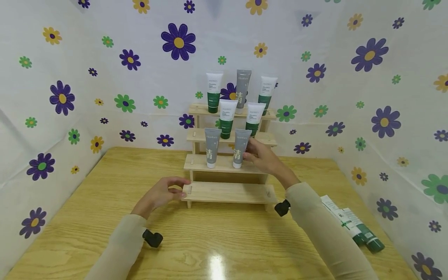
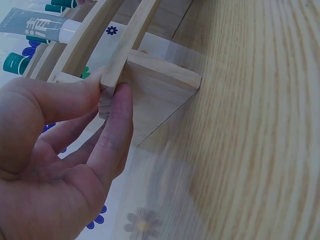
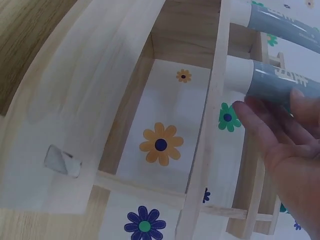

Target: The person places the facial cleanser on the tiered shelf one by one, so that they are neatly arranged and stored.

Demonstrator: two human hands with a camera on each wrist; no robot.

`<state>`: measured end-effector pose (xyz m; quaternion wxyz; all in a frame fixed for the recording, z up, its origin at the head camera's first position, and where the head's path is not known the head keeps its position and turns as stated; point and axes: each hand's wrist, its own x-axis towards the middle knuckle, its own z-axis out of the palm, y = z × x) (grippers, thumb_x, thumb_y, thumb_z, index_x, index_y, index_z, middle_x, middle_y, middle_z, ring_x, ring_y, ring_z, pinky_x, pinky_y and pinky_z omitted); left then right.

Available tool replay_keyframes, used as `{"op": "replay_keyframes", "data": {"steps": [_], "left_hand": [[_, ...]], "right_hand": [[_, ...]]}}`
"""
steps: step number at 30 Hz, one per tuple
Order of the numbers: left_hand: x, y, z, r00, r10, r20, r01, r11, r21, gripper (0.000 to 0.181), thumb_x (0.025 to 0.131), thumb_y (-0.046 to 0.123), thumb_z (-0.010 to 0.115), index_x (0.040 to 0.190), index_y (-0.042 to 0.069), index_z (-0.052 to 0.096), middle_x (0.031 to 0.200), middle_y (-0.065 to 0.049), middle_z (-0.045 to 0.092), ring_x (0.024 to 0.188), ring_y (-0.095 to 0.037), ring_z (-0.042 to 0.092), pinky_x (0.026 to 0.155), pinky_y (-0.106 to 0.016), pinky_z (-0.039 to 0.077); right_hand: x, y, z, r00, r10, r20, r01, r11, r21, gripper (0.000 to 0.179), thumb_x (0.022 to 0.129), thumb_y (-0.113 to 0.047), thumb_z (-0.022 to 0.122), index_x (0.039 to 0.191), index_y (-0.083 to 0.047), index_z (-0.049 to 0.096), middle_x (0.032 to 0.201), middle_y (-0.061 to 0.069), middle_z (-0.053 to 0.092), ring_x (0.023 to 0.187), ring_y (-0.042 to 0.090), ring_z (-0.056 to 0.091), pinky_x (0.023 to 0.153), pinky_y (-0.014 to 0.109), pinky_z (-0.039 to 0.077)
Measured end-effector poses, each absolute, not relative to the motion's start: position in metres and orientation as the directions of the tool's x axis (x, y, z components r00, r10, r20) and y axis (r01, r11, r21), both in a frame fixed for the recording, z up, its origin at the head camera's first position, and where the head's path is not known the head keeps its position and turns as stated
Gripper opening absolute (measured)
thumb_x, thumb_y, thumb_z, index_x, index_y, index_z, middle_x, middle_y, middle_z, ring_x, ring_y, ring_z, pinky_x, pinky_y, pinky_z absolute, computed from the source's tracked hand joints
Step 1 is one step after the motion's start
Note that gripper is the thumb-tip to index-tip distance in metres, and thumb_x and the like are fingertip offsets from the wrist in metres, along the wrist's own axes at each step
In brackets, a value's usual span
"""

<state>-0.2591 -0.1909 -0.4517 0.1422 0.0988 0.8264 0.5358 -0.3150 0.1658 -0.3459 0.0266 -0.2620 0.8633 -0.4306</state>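
Note:
A stepped wooden display stand point(image 1: 227, 193) carries upright squeeze tubes. My left hand point(image 1: 164, 193) pinches the left end of its lowest shelf point(image 2: 120, 60) between thumb and fingers. On the shelf above, my right hand point(image 1: 264, 157) holds the right grey tube point(image 1: 240, 147) by its right side, thumb at the edge and fingers behind. This tube stands cap down, its white cap point(image 3: 239, 75) against the shelf. Another grey tube point(image 1: 212, 147) stands to its left. One tier higher are two white-and-green tubes point(image 1: 227, 116) point(image 1: 254, 116).
The top tier bears a grey tube point(image 1: 242, 89) between two white-and-green tubes point(image 1: 214, 91) point(image 1: 267, 91). More white-and-green tubes point(image 1: 364, 229) lie on the wooden table point(image 1: 217, 237) at right, beside my right forearm. A flower-printed sheet point(image 1: 140, 97) surrounds the table's back and sides.

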Motion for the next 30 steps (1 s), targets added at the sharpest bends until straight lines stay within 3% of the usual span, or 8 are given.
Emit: {"op": "replay_keyframes", "data": {"steps": [3,6,15,21,30], "left_hand": [[-0.259,-0.19,-0.453,-0.939,0.319,-0.13,0.009,0.4,0.916,0.044,0.096,0.008,0.072,0.139,0.008,0.062,0.135,-0.019,0.058,0.104,-0.02,0.067,0.088,-0.031,0.059],[-0.259,-0.19,-0.454,-0.938,0.32,-0.133,0.006,0.399,0.917,0.044,0.096,0.008,0.072,0.139,0.008,0.062,0.135,-0.019,0.058,0.103,-0.02,0.067,0.088,-0.031,0.059],[-0.261,-0.191,-0.455,-0.939,0.318,-0.128,0.007,0.391,0.92,0.044,0.096,0.009,0.072,0.14,0.01,0.062,0.137,-0.019,0.058,0.107,-0.022,0.068,0.089,-0.032,0.059],[-0.261,-0.191,-0.455,-0.937,0.324,-0.13,0.005,0.384,0.923,0.044,0.097,0.009,0.072,0.14,0.009,0.062,0.138,-0.02,0.057,0.108,-0.022,0.068,0.09,-0.032,0.059],[-0.262,-0.193,-0.456,-0.934,0.336,-0.123,0.012,0.373,0.928,0.044,0.097,0.008,0.072,0.14,0.009,0.061,0.137,-0.02,0.057,0.105,-0.02,0.069,0.088,-0.032,0.059]], "right_hand": [[-0.313,0.172,-0.347,-0.846,-0.499,0.189,-0.459,0.499,-0.735,0.051,0.105,-0.006,0.056,0.153,-0.004,0.038,0.152,0.025,0.052,0.138,0.044,0.054,0.116,0.055,0.043],[-0.311,0.181,-0.346,-0.837,-0.505,0.208,-0.488,0.519,-0.702,0.046,0.105,-0.007,0.057,0.148,-0.003,0.043,0.146,0.025,0.056,0.134,0.044,0.058,0.114,0.056,0.045],[-0.289,0.232,-0.32,-0.867,-0.446,0.221,-0.489,0.683,-0.543,0.031,0.102,-0.005,0.06,0.132,0.003,0.06,0.125,0.026,0.068,0.109,0.042,0.07,0.085,0.045,0.063],[-0.273,0.275,-0.306,-0.912,-0.396,0.108,-0.397,0.786,-0.474,0.031,0.103,-0.011,0.062,0.128,0.006,0.061,0.119,0.028,0.069,0.103,0.041,0.072,0.077,0.041,0.063],[-0.255,0.343,-0.31,-0.936,-0.334,-0.106,-0.248,0.845,-0.473,0.042,0.104,-0.018,0.062,0.133,0.011,0.054,0.126,0.036,0.063,0.103,0.041,0.071,0.077,0.044,0.064]]}}
